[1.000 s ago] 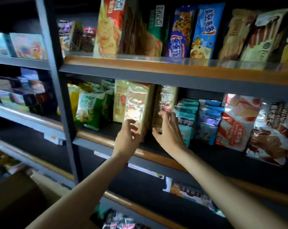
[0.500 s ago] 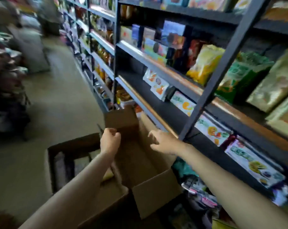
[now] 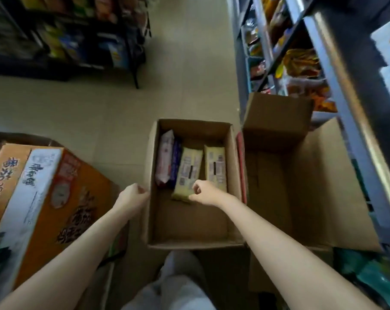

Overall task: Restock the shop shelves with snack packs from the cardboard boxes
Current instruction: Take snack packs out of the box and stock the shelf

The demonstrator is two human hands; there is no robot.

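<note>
An open cardboard box [image 3: 233, 166] stands on the floor right in front of me. Inside lie a pink-white pack [image 3: 166, 158], a dark blue pack [image 3: 176, 162] and two yellow snack packs [image 3: 188, 168] [image 3: 215, 165]. My right hand [image 3: 204, 194] reaches into the box, fingers curled, and pinches the near end of the left yellow pack. My left hand [image 3: 131, 196] is curled at the rim of the box's left wall and seems to grip it.
An orange printed carton [image 3: 44, 198] lies at my left. A second open cardboard box [image 3: 285, 175], with nothing showing inside, sits to the right against the stocked shelves [image 3: 323, 70]. More shelving [image 3: 66, 41] stands across the aisle. My light-trousered leg [image 3: 180, 285] is below the box.
I have turned from the shelf down to the floor. Both hands left the shelved packs and dropped to the open box; the right one now reaches inside onto a yellow pack.
</note>
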